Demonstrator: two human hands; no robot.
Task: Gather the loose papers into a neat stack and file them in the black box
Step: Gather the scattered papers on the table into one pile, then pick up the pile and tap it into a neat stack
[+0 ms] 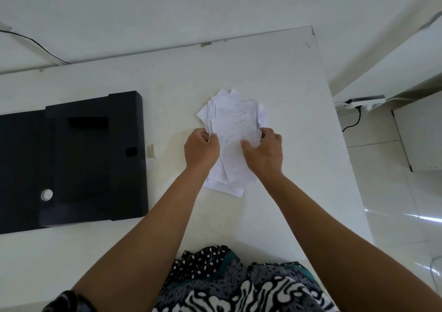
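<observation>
A ragged bunch of white printed papers (pixel 233 117) sits at the middle of the white table (pixel 275 72), its sheets fanned out and uneven. My left hand (pixel 202 147) grips the bunch at its left edge, fingers curled round it. My right hand (pixel 263 152) grips it from the right, thumb on the top sheet. The lower sheets (pixel 226 187) poke out below my wrists. The black box (pixel 79 158) lies flat and open at the table's left, apart from the papers.
A wall runs behind the table, with a thin cable (pixel 35 44) on it at the left. The table's right edge drops to a tiled floor, where a power strip (pixel 363 102) lies. Patterned cloth (pixel 239 285) covers my lap at the near edge.
</observation>
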